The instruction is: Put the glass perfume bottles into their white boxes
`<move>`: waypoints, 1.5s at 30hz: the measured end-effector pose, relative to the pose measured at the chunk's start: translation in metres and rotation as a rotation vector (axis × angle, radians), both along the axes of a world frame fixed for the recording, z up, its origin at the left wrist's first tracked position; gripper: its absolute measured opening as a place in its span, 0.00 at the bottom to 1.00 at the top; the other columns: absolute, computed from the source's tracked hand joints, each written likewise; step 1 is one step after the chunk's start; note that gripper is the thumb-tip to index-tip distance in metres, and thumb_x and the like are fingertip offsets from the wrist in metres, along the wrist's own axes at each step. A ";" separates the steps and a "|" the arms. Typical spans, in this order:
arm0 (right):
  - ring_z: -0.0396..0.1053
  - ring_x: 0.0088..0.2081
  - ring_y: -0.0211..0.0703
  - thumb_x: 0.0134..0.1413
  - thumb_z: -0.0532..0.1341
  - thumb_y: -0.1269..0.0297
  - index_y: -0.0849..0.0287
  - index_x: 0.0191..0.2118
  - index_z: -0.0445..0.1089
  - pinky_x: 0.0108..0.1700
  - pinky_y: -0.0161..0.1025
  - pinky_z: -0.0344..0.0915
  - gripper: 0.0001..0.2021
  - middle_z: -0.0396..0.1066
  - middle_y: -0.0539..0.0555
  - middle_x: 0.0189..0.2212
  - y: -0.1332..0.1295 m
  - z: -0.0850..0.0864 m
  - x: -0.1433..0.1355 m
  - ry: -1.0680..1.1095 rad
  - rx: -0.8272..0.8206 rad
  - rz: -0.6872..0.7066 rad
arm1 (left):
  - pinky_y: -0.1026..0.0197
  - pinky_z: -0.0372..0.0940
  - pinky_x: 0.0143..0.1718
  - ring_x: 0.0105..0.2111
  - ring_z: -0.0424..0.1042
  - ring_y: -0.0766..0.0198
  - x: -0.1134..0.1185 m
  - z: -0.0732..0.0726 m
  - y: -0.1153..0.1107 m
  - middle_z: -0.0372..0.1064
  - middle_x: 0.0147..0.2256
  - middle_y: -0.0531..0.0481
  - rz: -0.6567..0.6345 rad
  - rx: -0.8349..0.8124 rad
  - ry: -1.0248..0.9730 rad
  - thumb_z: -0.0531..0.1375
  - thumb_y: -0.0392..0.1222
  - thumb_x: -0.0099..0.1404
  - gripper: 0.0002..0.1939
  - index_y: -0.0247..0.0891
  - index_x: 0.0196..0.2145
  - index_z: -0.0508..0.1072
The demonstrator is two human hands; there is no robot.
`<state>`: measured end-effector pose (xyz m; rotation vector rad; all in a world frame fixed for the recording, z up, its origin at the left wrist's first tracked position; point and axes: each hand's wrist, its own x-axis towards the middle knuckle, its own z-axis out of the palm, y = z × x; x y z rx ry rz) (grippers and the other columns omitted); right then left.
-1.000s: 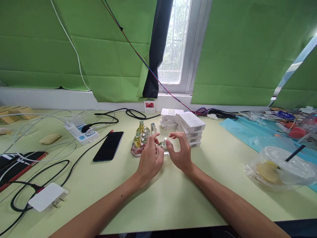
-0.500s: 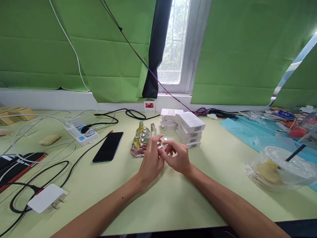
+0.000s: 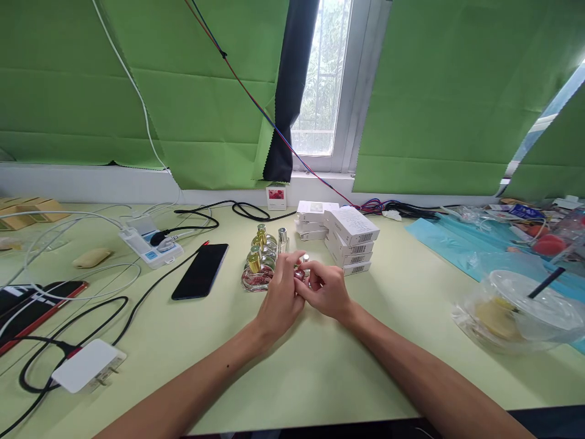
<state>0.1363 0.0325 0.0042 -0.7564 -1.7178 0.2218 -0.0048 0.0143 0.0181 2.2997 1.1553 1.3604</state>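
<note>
My left hand (image 3: 280, 302) and my right hand (image 3: 328, 289) meet at the middle of the table, their fingers bent around a small glass bottle (image 3: 300, 275) with pinkish contents. The fingers hide most of it. Just left of my hands stand several glass bottles with gold caps (image 3: 255, 263) in a row, the nearest one reddish. A clear bottle with a silver cap (image 3: 283, 240) rises behind my left fingers. White boxes (image 3: 351, 225) are stacked behind my right hand, with a lower stack (image 3: 316, 211) beside them.
A black phone (image 3: 200, 272) lies left of the bottles. Further left are a power strip (image 3: 150, 242), cables and a white charger (image 3: 88, 365). On the right are a plastic bowl with a lid (image 3: 516, 311) and blue sheeting (image 3: 450, 244). A small white box (image 3: 276, 198) stands at the back.
The fingers of both hands have shifted slightly around the small bottle, and its pinkish part shows more between them. The things on the table have stayed in place.
</note>
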 end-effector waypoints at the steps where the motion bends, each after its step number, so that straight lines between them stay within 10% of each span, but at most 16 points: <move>1: 0.58 0.16 0.31 0.56 0.64 0.63 0.56 0.33 0.71 0.23 0.29 0.61 0.04 0.53 0.38 0.13 0.000 0.000 0.000 0.000 0.003 -0.002 | 0.58 0.72 0.43 0.45 0.69 0.61 0.000 0.001 0.000 0.61 0.49 0.45 0.005 0.009 0.003 0.52 0.22 0.56 0.33 0.45 0.58 0.58; 19: 0.61 0.21 0.34 0.65 0.60 0.62 0.56 0.40 0.69 0.25 0.33 0.63 0.04 0.66 0.46 0.22 0.000 0.010 0.003 0.168 0.101 -0.251 | 0.59 0.69 0.31 0.25 0.70 0.68 0.001 0.005 0.001 0.67 0.51 0.43 0.191 -0.139 0.129 0.59 0.38 0.67 0.22 0.42 0.58 0.61; 35: 0.73 0.42 0.43 0.71 0.54 0.66 0.53 0.52 0.70 0.43 0.42 0.75 0.11 0.69 0.58 0.44 0.007 0.011 0.007 0.126 0.099 -0.251 | 0.57 0.70 0.36 0.33 0.73 0.62 0.002 0.002 0.003 0.69 0.50 0.44 0.141 -0.208 0.176 0.59 0.37 0.68 0.19 0.40 0.56 0.65; 45: 0.72 0.45 0.45 0.72 0.52 0.69 0.54 0.57 0.69 0.47 0.43 0.71 0.14 0.75 0.56 0.40 0.009 0.006 0.008 0.025 0.130 -0.186 | 0.58 0.69 0.34 0.35 0.74 0.60 0.001 0.000 0.005 0.68 0.50 0.43 0.140 -0.207 0.186 0.58 0.37 0.68 0.20 0.39 0.57 0.64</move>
